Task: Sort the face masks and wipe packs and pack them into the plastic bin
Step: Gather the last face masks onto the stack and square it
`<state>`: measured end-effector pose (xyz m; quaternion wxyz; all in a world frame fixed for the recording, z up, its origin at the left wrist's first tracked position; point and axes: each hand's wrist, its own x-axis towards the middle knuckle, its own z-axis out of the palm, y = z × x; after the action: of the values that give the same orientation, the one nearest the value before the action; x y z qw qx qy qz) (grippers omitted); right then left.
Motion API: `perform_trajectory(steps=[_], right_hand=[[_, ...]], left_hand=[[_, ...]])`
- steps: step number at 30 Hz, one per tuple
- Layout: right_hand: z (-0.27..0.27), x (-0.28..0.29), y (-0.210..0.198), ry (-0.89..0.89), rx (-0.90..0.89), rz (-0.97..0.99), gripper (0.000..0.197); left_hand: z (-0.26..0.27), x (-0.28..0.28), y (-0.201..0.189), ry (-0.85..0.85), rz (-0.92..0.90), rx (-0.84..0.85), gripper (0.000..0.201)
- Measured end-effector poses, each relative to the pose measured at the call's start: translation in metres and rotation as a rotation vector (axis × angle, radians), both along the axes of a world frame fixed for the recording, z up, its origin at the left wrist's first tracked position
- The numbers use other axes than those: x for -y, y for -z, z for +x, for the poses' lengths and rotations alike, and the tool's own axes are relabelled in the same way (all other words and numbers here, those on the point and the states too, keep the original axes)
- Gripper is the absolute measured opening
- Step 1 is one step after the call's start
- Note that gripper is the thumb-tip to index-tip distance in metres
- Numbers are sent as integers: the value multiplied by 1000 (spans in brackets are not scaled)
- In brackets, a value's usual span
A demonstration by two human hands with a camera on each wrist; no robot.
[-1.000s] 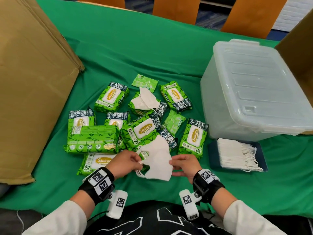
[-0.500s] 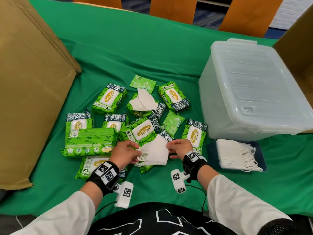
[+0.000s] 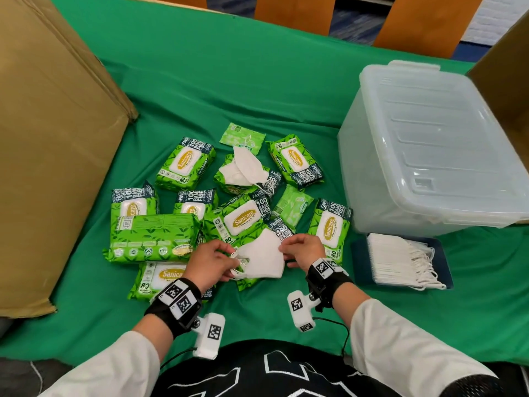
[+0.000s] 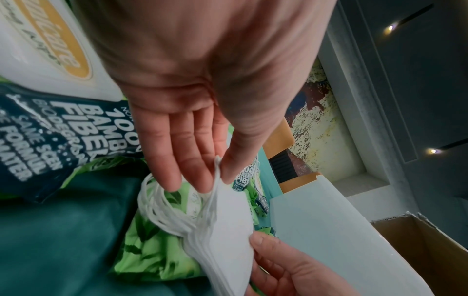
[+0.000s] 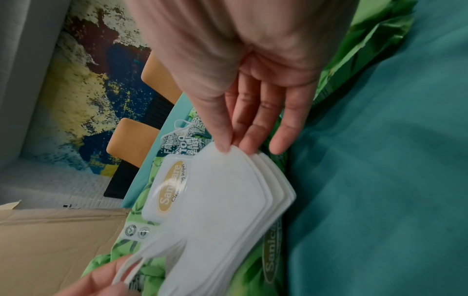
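A small stack of white face masks (image 3: pixel 263 257) lies over the green wipe packs (image 3: pixel 242 219) near the table's front. My left hand (image 3: pixel 213 260) pinches its ear-loop end (image 4: pixel 215 180) between thumb and fingers. My right hand (image 3: pixel 300 249) pinches the opposite edge of the masks (image 5: pixel 228 192). More loose masks (image 3: pixel 243 169) lie on a wipe pack further back. Several wipe packs are scattered across the green cloth. The clear plastic bin (image 3: pixel 429 156) stands at the right with its lid on.
A dark tray (image 3: pixel 442 270) in front of the bin holds a neat row of white masks. A large cardboard box (image 3: pixel 48 138) fills the left side, and another cardboard box (image 3: pixel 506 81) stands behind the bin. Two small green sachets (image 3: pixel 243 137) lie among the packs.
Both hands carried the mask stack forward from near my body and lowered it onto the wipe packs. The stack now lies flatter.
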<state>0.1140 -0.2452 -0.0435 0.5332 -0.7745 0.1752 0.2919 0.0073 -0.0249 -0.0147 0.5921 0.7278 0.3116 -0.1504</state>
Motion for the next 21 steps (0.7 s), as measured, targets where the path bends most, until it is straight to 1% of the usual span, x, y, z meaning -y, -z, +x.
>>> perform_trajectory(steps=[8, 10, 17, 18, 19, 21], right_hand=[[0, 3, 0, -13, 8, 2, 13], [0, 5, -1, -12, -3, 11, 11], [-1, 7, 0, -8, 4, 12, 15], [-1, 7, -1, -9, 23, -3, 16], [0, 6, -1, -10, 59, -26, 16], [2, 3, -2, -40, 153, -72, 16]], left_hand=[[0, -6, 7, 81, 140, -18, 32], [1, -7, 7, 119, 197, -15, 33], [3, -11, 6, 250, 294, -38, 41], [4, -12, 5, 301, 356, -36, 44], [5, -13, 3, 368, 457, -20, 46], [5, -14, 0, 484, 663, 67, 42]])
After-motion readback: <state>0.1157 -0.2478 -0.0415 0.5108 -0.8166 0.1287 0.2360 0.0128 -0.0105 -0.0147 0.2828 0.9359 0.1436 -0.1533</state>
